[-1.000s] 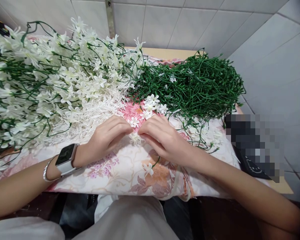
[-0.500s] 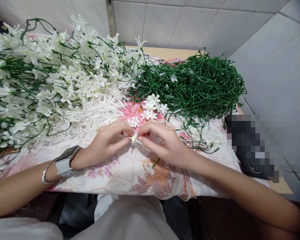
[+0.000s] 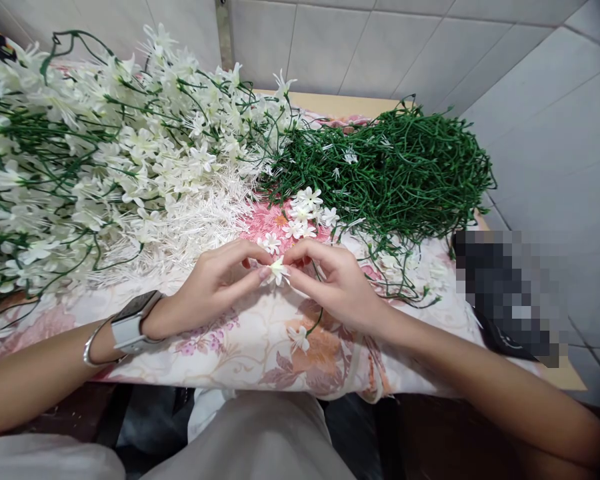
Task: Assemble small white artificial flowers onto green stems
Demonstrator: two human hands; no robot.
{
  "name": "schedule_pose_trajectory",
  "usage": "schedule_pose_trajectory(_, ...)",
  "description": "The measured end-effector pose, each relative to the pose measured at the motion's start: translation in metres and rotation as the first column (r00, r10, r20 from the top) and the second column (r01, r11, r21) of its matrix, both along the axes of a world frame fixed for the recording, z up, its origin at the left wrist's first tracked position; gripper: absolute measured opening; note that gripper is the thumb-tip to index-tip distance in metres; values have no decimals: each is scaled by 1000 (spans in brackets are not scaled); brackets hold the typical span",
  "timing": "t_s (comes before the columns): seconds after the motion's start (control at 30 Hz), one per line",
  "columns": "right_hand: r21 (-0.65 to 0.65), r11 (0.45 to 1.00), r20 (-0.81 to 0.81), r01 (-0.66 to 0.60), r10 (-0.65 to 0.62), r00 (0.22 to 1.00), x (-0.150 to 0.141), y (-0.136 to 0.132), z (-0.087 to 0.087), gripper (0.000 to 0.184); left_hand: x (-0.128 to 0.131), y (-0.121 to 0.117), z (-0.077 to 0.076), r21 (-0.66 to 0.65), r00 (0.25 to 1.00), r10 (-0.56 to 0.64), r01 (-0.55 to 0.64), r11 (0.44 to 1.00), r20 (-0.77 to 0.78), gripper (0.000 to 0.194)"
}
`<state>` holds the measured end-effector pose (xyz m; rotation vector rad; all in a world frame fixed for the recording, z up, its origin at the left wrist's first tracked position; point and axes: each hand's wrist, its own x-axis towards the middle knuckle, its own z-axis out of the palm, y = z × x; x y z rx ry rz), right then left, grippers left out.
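While the big heap of white flower sprays fills everything from 9 to 11 o'clock, both hands meet at the middle of the floral cloth. Left hand, with a watch on the wrist, has thumb and forefinger pinched on one small white blossom. Right hand pinches the same blossom from the other side, with a thin green stem trailing under the palm. Loose blossoms sit just past the fingertips at 12 o'clock. Bare green stems are piled at 1 o'clock.
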<state>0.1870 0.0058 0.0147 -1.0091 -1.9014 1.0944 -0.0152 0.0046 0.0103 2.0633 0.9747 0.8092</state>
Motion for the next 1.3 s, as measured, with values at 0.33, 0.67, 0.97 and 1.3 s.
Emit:
schedule_pose_trajectory(0.33,84,997,-20,-2,4,1000,2,0,-1,38,1,3,-1,88,999,-2,-1,996,34,10)
schedule_pose_trajectory(0.67,8,1000,71,-3,2,998,0,-2,3,7,1,1,1,142,1000,13,-10,990,-22,7)
schedule_pose_trajectory(0.97,-233,972,-229,25,-80,970,-5,-3,-6,3,9,-6,-3,-324,930,157,-45,945,331,24)
schedule_pose_trajectory(1.3,-207,978,-174,19,-56,983,-2,-1,0,16,10,-6,-3,-512,869,269,-22,859,414,29)
